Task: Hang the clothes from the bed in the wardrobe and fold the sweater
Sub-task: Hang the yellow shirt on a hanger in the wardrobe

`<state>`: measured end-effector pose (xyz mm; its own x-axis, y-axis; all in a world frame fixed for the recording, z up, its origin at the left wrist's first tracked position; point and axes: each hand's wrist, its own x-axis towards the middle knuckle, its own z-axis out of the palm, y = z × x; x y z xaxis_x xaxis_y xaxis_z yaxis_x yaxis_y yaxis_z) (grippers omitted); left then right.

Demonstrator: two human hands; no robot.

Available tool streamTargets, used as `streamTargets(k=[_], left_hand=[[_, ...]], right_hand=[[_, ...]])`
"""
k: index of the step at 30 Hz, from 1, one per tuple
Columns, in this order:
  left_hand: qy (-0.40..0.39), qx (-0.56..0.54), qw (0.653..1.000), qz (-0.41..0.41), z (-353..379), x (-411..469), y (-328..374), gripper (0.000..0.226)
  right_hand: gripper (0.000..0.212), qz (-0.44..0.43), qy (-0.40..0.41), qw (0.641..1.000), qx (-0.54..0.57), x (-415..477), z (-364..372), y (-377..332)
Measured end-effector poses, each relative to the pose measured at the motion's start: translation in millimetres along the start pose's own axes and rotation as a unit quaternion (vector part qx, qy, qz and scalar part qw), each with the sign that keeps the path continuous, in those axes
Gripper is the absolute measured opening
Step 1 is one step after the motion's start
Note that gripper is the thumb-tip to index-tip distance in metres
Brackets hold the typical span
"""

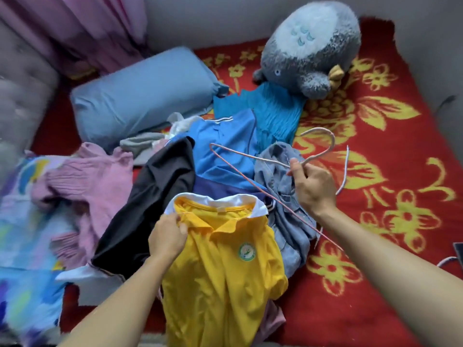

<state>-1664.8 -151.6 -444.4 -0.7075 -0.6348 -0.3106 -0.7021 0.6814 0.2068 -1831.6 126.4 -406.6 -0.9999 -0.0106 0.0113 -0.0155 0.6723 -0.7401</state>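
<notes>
Nearest the camera, the yellow polo shirt (220, 271) hangs lifted over the bed's near edge, its white collar (250, 202) uppermost and a round green badge on the chest. The left hand (167, 236) is clenched on the shirt at the collar's left side, fabric bunched between thumb and fingers. The right hand (313, 186) is closed around the neck of a pink wire hanger (273, 161), just below the hook; the hanger is held above the clothes, its long lower bar slanting down past the right wrist, apart from the shirt.

Under and behind the shirt lies the clothes pile: a black garment (150, 204) to the left, a grey-blue shirt (283, 196) to the right beneath the hanger, a blue jacket with striped collar (220, 146) in the middle, and a bright blue ribbed top (275, 113) behind it. The pink sweater (85, 186) lies crumpled at the pile's left edge, touching the black garment. A patterned quilt (27, 246) fills the left margin.

Open room: the red floral blanket (388, 146) is bare on the right of the pile apart from a loose cord (344, 171) just beyond the right hand.

Farther back, a blue pillow (140, 96) lies at left and a grey plush toy (310, 46) rests against the wall, touching the ribbed top. A pink curtain (100, 28) hangs in the far left corner.
</notes>
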Motion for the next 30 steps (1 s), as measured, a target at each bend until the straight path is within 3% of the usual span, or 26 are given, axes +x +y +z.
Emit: streamTargets(k=[5, 10, 15, 22, 25, 30], left_hand=[[-0.027, -0.081, 0.994, -0.071, -1, 54, -38, 0.037], [-0.07, -0.118, 0.988, -0.073, 21, 96, -36, 0.053], [-0.04, -0.129, 0.986, -0.097, 35, 110, -39, 0.019], [0.017, -0.23, 0.972, 0.054, -1, 95, -56, 0.009], [0.01, -0.263, 0.962, 0.077, -21, 89, -58, 0.01], [0.0, -0.303, 0.95, 0.07, -32, 80, -61, 0.009]], right_hand=[[0.038, -0.07, -0.131, 0.989, -0.007, -16, 48, -32], [0.04, -0.049, -0.149, 0.984, -0.088, -12, 77, -28], [0.031, 0.005, -0.2, 0.979, -0.047, 3, 94, -32], [0.029, 0.05, -0.293, 0.954, 0.035, 19, 130, -58], [0.029, 0.05, -0.34, 0.939, 0.01, 1, 162, -75], [0.032, 0.068, -0.381, 0.917, 0.096, -28, 201, -87]])
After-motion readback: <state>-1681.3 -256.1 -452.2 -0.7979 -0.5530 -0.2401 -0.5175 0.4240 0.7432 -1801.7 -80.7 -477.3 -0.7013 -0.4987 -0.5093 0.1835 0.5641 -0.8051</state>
